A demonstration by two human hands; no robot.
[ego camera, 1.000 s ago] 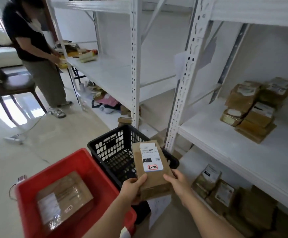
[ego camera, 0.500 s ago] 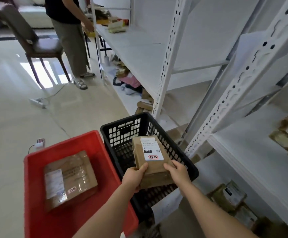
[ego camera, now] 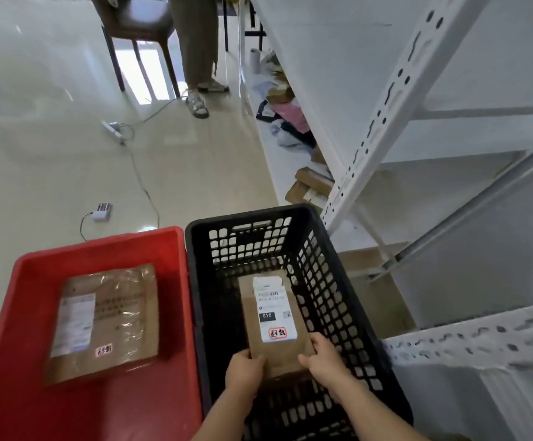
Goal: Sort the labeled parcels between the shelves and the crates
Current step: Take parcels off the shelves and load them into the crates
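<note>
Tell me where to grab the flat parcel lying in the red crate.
Grip the flat parcel by its long edges, coming from above: it lies face-up on the red crate floor, with bare floor around it for fingers to slip under.

Wearer's body, head view:
- Left hand [ego camera: 244,370]: bare, no glove, ring or watch showing.
- Right hand [ego camera: 324,356]: bare, likewise unadorned.
- Left forearm [ego camera: 223,415]: bare from the wrist to the lower frame edge; no sleeve or cuff in view.
- Right forearm [ego camera: 370,405]: bare from the wrist to the lower frame edge; no sleeve in view.
- Fingernails: too small to tell.
</note>
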